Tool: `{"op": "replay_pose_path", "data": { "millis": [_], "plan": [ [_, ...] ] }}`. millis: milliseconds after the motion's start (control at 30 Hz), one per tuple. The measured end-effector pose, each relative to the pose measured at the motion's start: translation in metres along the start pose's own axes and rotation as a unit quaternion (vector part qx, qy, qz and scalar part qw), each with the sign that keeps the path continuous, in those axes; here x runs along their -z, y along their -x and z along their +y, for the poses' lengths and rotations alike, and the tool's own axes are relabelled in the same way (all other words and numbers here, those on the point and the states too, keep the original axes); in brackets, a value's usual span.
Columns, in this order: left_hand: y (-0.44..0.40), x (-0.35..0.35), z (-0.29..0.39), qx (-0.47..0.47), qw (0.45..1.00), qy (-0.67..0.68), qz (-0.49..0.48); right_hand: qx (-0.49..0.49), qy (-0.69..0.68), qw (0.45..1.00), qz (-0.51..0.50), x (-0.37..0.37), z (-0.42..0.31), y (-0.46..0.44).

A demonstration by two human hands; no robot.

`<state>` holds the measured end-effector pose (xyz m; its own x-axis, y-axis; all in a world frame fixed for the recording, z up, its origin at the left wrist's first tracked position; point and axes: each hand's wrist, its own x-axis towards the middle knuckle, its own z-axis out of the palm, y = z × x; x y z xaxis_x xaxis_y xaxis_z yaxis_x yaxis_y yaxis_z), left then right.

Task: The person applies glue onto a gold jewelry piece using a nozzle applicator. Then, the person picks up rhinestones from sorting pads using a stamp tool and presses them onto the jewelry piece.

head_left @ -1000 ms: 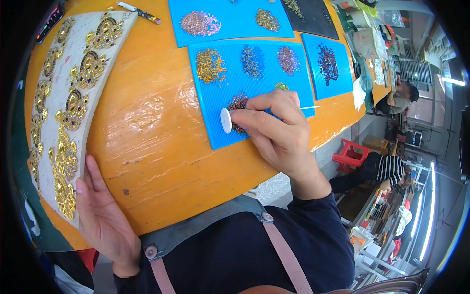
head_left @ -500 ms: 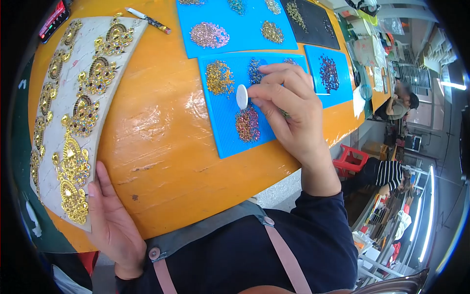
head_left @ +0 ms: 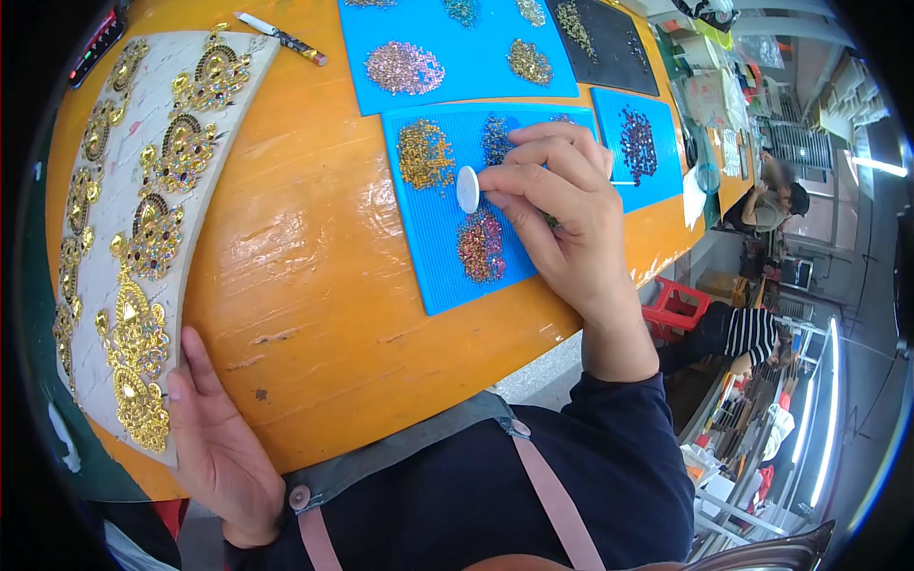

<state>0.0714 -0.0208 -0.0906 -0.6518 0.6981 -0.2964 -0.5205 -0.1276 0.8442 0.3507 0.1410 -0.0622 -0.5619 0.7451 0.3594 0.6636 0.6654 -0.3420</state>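
My left hand (head_left: 224, 443) grips the near right edge of a white marbled board (head_left: 205, 205), thumb by the edge. Gold jewelry pieces set with sparkling stones (head_left: 143, 324) lie in rows on it. Between thumb and fingertips, my right hand (head_left: 571, 209) pinches a small white disc (head_left: 467, 190). A thin white stick (head_left: 625, 183) juts out behind that hand; whether it joins the disc is hidden. Below the hand is a ribbed blue tray (head_left: 419, 257) with piles of small stones. The disc hangs just above the reddish multicoloured pile (head_left: 481, 247); my fingers partly cover other piles.
Beyond lie a larger blue tray (head_left: 476, 71), a black tray (head_left: 609, 57) and a small blue tray (head_left: 657, 181), all with stones. A pen (head_left: 281, 38) and a phone (head_left: 95, 43) lie at the far left. A red stool (head_left: 676, 309) and two people are at the right.
The white disc has turned slightly, showing more of its face. The board appears shifted a little left and down, along with a small shift of the view. Both hands keep their hold.
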Motion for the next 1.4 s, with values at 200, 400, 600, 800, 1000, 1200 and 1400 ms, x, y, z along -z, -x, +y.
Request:
{"op": "replay_pose_path", "data": {
  "millis": [200,400,600,800,1000,1200,1400],
  "plan": [
    [0.001,-0.003,0.001,0.009,0.999,-0.046,-0.008,-0.024,-0.004,0.998,0.052,0.020,0.015,0.009],
    [0.000,-0.006,0.001,0.003,0.999,-0.033,0.008,-0.100,-0.029,0.992,0.070,0.029,0.036,0.025],
    [0.001,-0.005,0.002,0.057,0.996,0.048,0.039,-0.086,-0.024,0.994,0.057,0.037,0.043,0.019],
    [-0.003,-0.004,-0.001,-0.036,0.996,-0.081,-0.016,-0.042,-0.041,0.998,0.024,0.050,0.052,-0.019],
    [0.000,-0.006,0.003,-0.012,0.998,-0.064,0.011,-0.013,-0.075,0.997,-0.018,0.040,0.074,-0.060],
    [0.001,-0.010,0.010,0.044,0.989,-0.129,-0.056,-0.007,-0.057,0.998,-0.032,0.023,0.104,-0.092],
    [0.004,-0.010,0.008,0.040,0.995,-0.084,-0.039,0.014,-0.071,0.996,-0.042,0.006,0.110,-0.104]
  ]
}}
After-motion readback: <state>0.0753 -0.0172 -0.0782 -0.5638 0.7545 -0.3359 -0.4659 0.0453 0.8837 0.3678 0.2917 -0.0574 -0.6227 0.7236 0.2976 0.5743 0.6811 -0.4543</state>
